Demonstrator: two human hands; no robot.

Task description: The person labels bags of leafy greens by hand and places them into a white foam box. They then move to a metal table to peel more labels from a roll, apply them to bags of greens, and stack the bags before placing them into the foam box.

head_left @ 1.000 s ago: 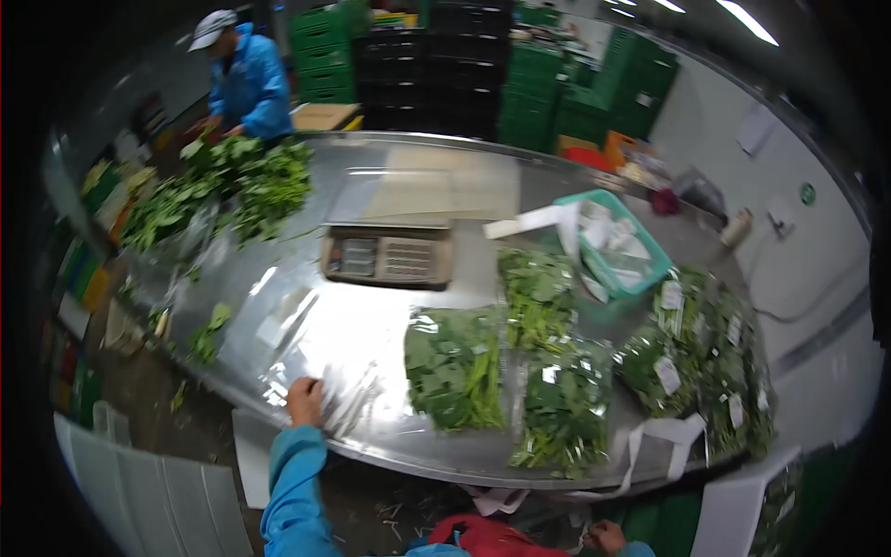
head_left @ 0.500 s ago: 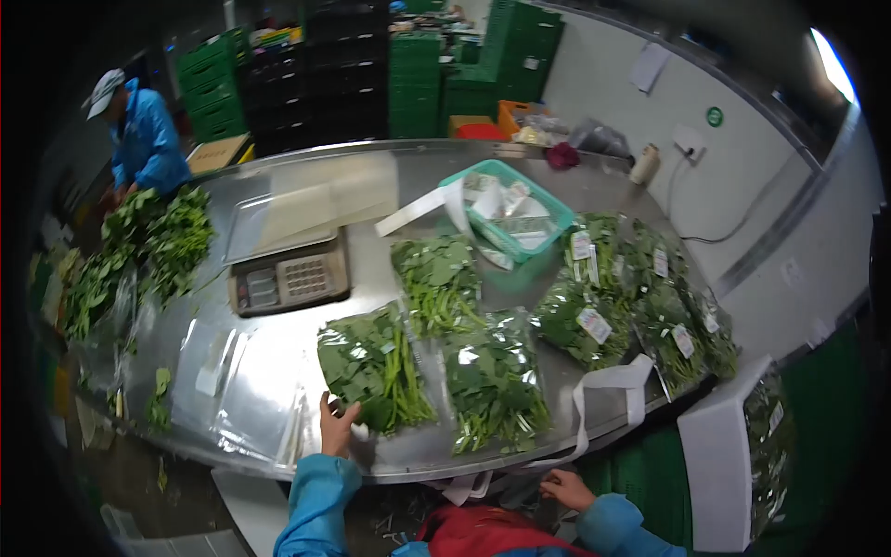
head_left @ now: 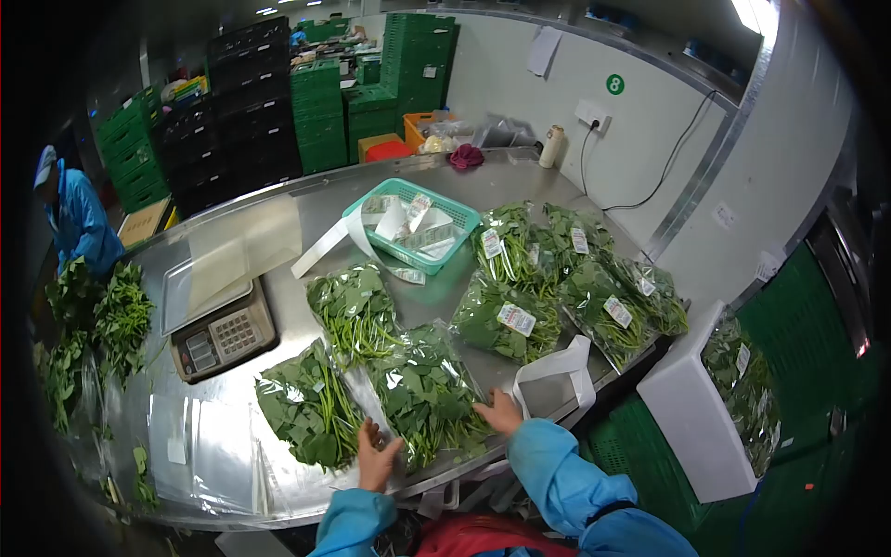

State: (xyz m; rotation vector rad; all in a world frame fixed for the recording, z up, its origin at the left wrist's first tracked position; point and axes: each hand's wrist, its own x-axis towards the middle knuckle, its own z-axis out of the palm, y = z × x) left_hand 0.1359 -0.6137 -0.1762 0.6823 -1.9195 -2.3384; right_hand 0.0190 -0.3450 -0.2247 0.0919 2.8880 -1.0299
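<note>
A clear bag of leafy green vegetables (head_left: pixel 422 395) lies flat on the metal table between my two hands. At its lower left side is my left hand (head_left: pixel 378 457), thumb and fingers apart, with nothing held. My right hand (head_left: pixel 501 411) reaches the bag's right edge, its fingers stretched out and seeming to touch the plastic. Left of my left hand lies a second bag of greens (head_left: pixel 311 404). A third bag of greens (head_left: pixel 353 311) lies just behind these two. A loop of white label strip (head_left: pixel 580 371) stands to the right of my right hand.
Labelled bags of greens (head_left: pixel 515 316) lie at the right. A teal basket (head_left: pixel 422 260) holds label strips behind. Left are a scale (head_left: pixel 227 334), flat plastic bags (head_left: pixel 200 446) and loose greens (head_left: pixel 121 316), with a co-worker in a blue jacket (head_left: pixel 82 223) beyond.
The view has turned to the right. My left hand has moved from the left bag's outer side to between the front bags. My right hand has risen from below the table edge to the bag.
</note>
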